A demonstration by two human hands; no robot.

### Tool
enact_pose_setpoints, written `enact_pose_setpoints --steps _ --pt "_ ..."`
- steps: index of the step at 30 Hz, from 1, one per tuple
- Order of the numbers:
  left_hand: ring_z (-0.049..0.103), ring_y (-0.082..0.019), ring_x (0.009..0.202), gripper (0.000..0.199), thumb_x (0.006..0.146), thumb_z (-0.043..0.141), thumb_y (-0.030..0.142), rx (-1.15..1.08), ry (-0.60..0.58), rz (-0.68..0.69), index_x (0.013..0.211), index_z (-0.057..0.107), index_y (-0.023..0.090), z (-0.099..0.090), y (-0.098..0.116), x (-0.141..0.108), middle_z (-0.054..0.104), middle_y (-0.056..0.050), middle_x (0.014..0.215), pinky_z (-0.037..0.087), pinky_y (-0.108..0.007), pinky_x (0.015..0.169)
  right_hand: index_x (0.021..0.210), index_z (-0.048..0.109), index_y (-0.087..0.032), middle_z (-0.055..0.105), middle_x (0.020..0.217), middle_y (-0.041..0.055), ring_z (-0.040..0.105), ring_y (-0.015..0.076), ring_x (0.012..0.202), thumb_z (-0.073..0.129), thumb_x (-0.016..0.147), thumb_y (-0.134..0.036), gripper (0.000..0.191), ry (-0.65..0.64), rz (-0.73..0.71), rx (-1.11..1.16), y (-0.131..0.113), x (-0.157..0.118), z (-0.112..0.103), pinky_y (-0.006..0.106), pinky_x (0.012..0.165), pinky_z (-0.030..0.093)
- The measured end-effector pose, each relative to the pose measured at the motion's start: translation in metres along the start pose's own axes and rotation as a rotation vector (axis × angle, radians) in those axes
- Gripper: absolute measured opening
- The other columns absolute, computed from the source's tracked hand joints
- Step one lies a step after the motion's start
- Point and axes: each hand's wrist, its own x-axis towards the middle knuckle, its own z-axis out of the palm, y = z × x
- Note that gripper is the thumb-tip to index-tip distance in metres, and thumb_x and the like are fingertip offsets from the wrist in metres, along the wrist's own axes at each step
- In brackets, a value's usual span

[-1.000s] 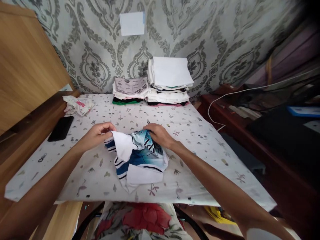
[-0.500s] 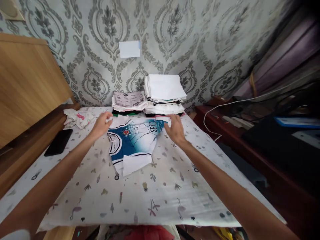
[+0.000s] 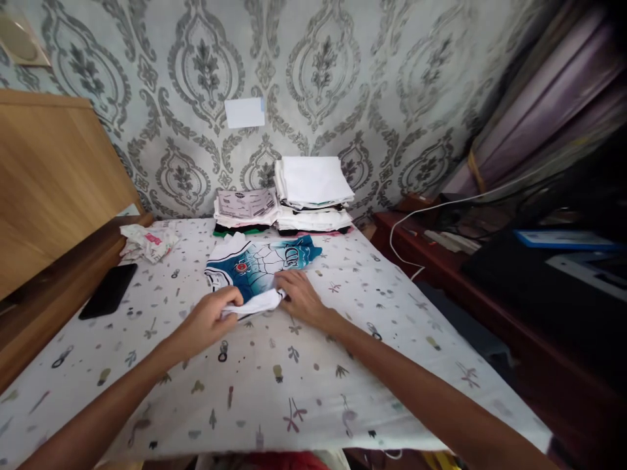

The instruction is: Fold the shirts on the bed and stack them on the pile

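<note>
Both hands have come down from the far edge of the shirt [image 3: 264,261] to its near edge, and the white sleeve there, which lay flat half a second ago, is now gathered up into a narrow fold. The left hand [image 3: 215,316] pinches one end of this white sleeve [image 3: 258,303] between thumb and fingers; the right hand [image 3: 300,297] grips the other end, its fingers curled over the dark-trimmed fabric. The shirt lies on the bench [image 3: 392,405] just beyond and between the hands, its neckline toward the left, its soft knit fading from deep blue to white beneath thin black line drawing, dark lettering and a round red emblem [image 3: 241,267]. Under it spreads a smooth, lightly rippled white cover [image 3: 181,418] printed with small plants and birds. Behind the shirt stand two squared stacks of folded cloth, the lower one [image 3: 245,210] topped by a printed mauve piece, the taller one [image 3: 314,181] by a plain white sheet-like fold. To the left, a crumpled, thin white bundle [image 3: 148,243] with pink marks sits near a flat, glossy black slab [image 3: 108,292] with straight edges.
</note>
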Motion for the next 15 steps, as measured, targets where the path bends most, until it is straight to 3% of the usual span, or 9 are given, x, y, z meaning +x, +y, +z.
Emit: enact_pose_setpoints --steps 3,7,11,15 --pt "0.044 -0.015 0.068 0.004 0.076 0.044 0.021 -0.014 0.044 0.022 0.079 0.046 0.021 -0.027 0.002 -0.005 0.049 0.001 0.078 0.031 -0.025 0.056 0.089 0.065 -0.02 0.068 0.115 0.0133 0.055 0.0303 0.11 0.057 0.077 -0.008 0.018 0.142 0.139 -0.083 0.009 0.016 0.004 0.047 0.1 0.037" --pt "0.044 -0.016 0.071 0.003 0.076 0.043 0.022 0.032 0.053 0.022 0.077 0.045 0.021 -0.053 -0.006 -0.017 0.05 0.0 0.079 0.03 -0.025 0.056 0.081 0.064 -0.022 0.067 0.119 0.0116 0.052 0.0316 0.113 0.056 0.071 -0.007 0.019 0.297 0.234 -0.135 0.038 0.018 -0.017 0.05 0.1 0.035" --pt "0.043 -0.016 0.071 0.007 0.078 0.043 0.027 0.021 -0.008 0.011 0.076 0.043 0.021 -0.065 -0.018 -0.028 0.051 0.0 0.078 0.035 -0.025 0.062 0.078 0.062 -0.023 0.066 0.12 0.0103 0.052 0.0325 0.115 0.059 0.07 -0.012 0.015 0.422 0.249 -0.194 0.063 -0.005 -0.055 0.052 0.099 0.036" --pt "0.045 -0.016 0.071 0.006 0.08 0.041 0.026 -0.011 -0.204 -0.05 0.079 0.046 0.021 -0.061 -0.021 -0.04 0.052 0.0 0.081 0.034 -0.023 0.06 0.081 0.062 -0.023 0.068 0.117 0.0105 0.056 0.0313 0.11 0.059 0.077 -0.016 0.009 0.352 0.179 -0.207 0.062 -0.042 -0.084 0.049 0.094 0.042"
